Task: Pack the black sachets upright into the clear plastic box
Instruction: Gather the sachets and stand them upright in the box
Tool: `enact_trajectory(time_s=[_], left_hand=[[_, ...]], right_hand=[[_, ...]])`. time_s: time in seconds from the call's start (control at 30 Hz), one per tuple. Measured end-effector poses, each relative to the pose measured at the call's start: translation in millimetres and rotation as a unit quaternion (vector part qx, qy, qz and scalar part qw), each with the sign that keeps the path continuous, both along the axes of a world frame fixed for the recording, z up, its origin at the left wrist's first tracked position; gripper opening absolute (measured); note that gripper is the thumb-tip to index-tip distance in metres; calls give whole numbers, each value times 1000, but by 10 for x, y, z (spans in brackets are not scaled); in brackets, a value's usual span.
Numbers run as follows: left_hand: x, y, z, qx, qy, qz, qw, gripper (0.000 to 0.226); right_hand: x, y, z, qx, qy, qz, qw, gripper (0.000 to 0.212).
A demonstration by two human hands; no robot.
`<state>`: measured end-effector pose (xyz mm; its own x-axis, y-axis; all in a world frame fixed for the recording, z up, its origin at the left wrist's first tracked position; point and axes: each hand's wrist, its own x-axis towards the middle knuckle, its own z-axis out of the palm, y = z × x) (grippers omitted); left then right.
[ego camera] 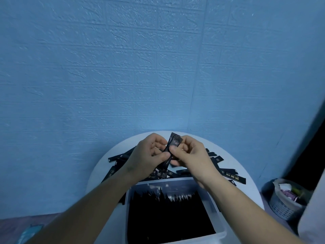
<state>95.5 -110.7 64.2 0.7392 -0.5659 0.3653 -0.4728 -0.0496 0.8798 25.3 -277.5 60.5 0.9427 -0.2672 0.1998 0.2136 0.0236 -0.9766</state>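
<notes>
Left-hand grip and right-hand grip met on one held sachet, perhaps two pressed together. The left thumb and curled fingers closed round its middle and lower part, and the right thumb and fingertips pinched it just above. It stood nearly upright, its crimped top leaning a little to the right, in the air over the far side of the round white bench and beyond the far wall of the clear plastic box. The box sat at the near edge of the bench, between the two forearms, packed with upright sachets in a dense black mass. Loose sachets lay scattered flat on the bench behind the box, on both sides of the hands. A blue brick-patterned wall rose behind, and a grey basket of scraps stood low on the right.
</notes>
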Motion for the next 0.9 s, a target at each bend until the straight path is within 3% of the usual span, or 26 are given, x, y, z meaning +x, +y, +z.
enact_trajectory(time_s=[0.17,0.27,0.4,0.53,0.77,0.83,0.9], left_hand=[[169,35,-65,42,4,-33,999,15],[488,167,-225,123,-75,26,989,17],[714,223,-455,320,-173,23,931,21],[753,82,-564,428,-206,-4,880,17],[767,-105,-627,464,-262,-21,846,10],[754,-126,-595,452,-248,-14,857,13],[735,-126,-554,405,-215,8,888,20]], right_hand=[[27,-71,-44,23,32,-8,999,24],[35,-180,-8,0,40,-33,999,17],[49,-267,-33,-15,52,-39,998,19],[41,-284,-114,6,55,-32,998,25],[36,-348,-177,0,58,-36,998,24],[31,-357,-182,-11,57,-40,998,26],[21,-369,-194,-20,56,-41,997,29]])
